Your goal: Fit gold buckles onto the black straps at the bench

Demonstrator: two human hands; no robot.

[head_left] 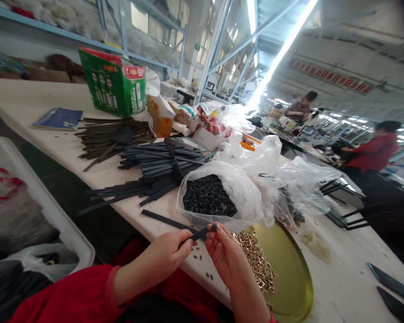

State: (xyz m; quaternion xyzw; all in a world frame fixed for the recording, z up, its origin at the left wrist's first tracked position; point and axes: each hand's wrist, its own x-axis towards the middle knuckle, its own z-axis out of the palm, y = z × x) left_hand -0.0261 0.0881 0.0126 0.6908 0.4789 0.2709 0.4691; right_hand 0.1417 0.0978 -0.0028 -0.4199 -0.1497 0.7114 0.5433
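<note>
My left hand (171, 252) is closed around a narrow black strap (199, 234), one length of which runs back over the table. At the strap's front end, the thumb and fingers of my right hand (227, 253) pinch together. A small dark piece shows at those fingertips; I cannot tell if it is a separate loop. Just beyond both hands, a clear plastic bag (252, 197) lies open with many small black loops (207, 195) inside. Beside my right wrist, a gold-coloured round tray (291, 269) holds a heap of small gold metal pieces (256, 260).
Bundles of black straps (155, 163) and dark brown straps (103, 137) lie to the left, near a blue booklet (59, 119) and a green carton (114, 85). A white plastic bin (50, 206) stands at lower left. Two phones (393, 282) rest at right. Two people work farther back.
</note>
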